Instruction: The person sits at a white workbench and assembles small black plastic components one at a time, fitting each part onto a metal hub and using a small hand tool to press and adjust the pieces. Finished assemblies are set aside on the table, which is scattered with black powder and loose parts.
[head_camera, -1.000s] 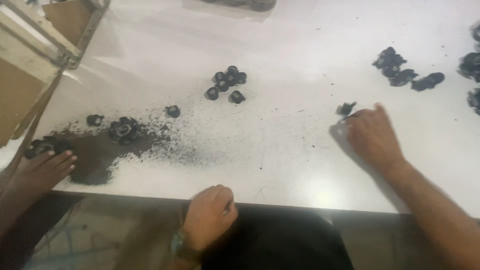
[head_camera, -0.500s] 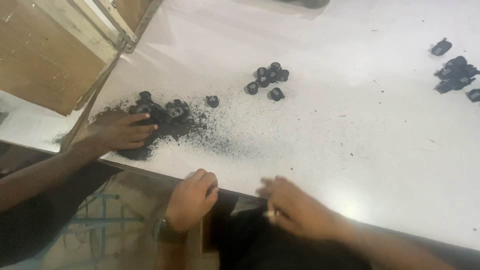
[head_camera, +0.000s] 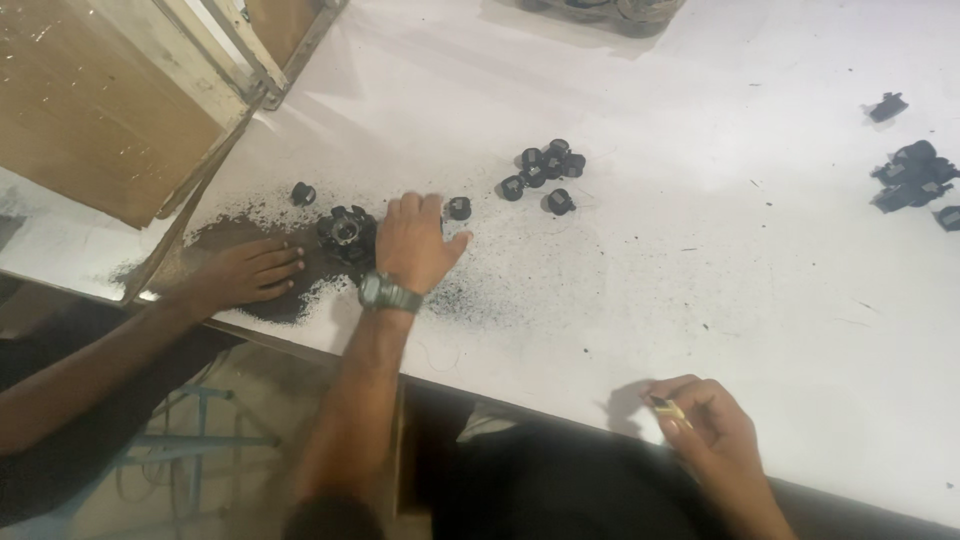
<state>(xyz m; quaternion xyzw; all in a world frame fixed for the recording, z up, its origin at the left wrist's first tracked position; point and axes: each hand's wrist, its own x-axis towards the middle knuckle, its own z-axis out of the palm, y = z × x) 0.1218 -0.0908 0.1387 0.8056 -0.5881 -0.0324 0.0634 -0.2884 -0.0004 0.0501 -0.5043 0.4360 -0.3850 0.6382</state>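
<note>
Reaching far, the left hand (head_camera: 415, 240) spreads open over black parts (head_camera: 348, 232) in dust; the right hand (head_camera: 705, 420) pinches a small yellowish piece (head_camera: 668, 410) near the table (head_camera: 700, 250) edge.

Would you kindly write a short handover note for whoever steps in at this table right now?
Left hand: stretched out flat over the table, watch on the wrist, fingers spread beside a cluster of small black parts lying in dark powder; whether it grips one cannot be seen.
Right hand: at the near table edge, curled around a small yellowish piece.
Another person's hand rests on the powder patch to the left.
More black parts: a group at mid-table and another at the far right.
Done or left: the piles lie apart on the white table; sorting progress cannot be judged.
</note>
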